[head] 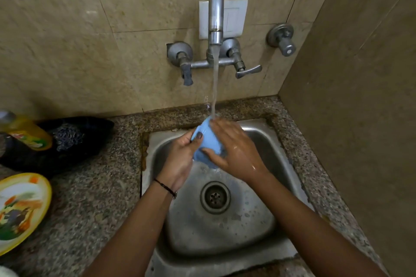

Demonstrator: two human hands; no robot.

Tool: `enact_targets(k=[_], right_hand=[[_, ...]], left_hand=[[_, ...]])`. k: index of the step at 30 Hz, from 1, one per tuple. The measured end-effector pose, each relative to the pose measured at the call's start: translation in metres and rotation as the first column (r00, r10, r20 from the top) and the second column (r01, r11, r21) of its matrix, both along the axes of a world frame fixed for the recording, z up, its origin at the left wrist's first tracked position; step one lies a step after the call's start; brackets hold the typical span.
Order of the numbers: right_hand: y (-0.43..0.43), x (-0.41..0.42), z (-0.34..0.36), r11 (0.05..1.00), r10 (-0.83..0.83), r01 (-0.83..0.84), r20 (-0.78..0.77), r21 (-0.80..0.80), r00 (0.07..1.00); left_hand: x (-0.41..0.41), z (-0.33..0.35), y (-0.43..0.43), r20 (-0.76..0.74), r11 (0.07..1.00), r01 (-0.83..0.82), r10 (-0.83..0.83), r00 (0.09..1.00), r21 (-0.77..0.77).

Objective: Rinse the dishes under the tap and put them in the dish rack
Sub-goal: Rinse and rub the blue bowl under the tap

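A light blue cup point(208, 139) is held over the steel sink point(225, 227), directly under the stream running from the wall tap point(215, 11). My left hand point(180, 159) grips its left side, thumb across the cup. My right hand point(234, 148) is wet and wraps over the cup's right side, fingers spread on it. Water hits the cup's upper end. A yellow-rimmed plate point(20, 209) with a colourful picture lies on the counter at the left edge.
A yellow dish-soap bottle point(24, 132) and a steel scrubber point(67, 136) in a black holder sit at the back left of the speckled granite counter point(94, 200). Tap handles point(246, 69) stick out above the sink. A beige wall closes the right side.
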State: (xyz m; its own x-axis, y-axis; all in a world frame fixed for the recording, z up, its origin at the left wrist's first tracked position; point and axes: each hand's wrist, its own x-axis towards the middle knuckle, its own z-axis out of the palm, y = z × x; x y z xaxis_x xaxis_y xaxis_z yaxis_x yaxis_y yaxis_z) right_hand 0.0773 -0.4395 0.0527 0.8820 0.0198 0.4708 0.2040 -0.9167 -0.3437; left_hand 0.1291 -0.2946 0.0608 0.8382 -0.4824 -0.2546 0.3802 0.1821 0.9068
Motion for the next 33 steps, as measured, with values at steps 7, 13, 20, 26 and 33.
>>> enact_targets(k=[7,13,20,26,33], right_hand=[[-0.002,0.007,0.006,0.994,0.065,-0.063,0.015,-0.094,0.998],[0.002,0.012,0.006,0.969,0.147,-0.114,0.14,-0.22,0.979],[0.001,0.03,0.011,0.333,-0.173,0.498,-0.468,0.8,0.867],[0.018,0.007,-0.017,0.267,-0.062,0.489,-0.492,0.83,0.869],[0.061,-0.017,-0.019,0.96,0.048,0.006,-0.188,0.28,0.981]], left_hand=[[0.001,-0.004,0.001,0.02,0.999,-0.043,0.043,0.999,0.015],[0.001,-0.004,0.004,0.042,0.998,-0.061,0.061,0.997,0.012],[0.002,-0.008,0.006,-0.084,0.986,-0.121,0.112,0.99,-0.111],[0.004,-0.022,0.012,-0.261,0.944,-0.262,0.206,0.943,-0.202],[-0.006,-0.035,0.005,-0.468,0.933,-0.327,0.223,0.855,-0.152]])
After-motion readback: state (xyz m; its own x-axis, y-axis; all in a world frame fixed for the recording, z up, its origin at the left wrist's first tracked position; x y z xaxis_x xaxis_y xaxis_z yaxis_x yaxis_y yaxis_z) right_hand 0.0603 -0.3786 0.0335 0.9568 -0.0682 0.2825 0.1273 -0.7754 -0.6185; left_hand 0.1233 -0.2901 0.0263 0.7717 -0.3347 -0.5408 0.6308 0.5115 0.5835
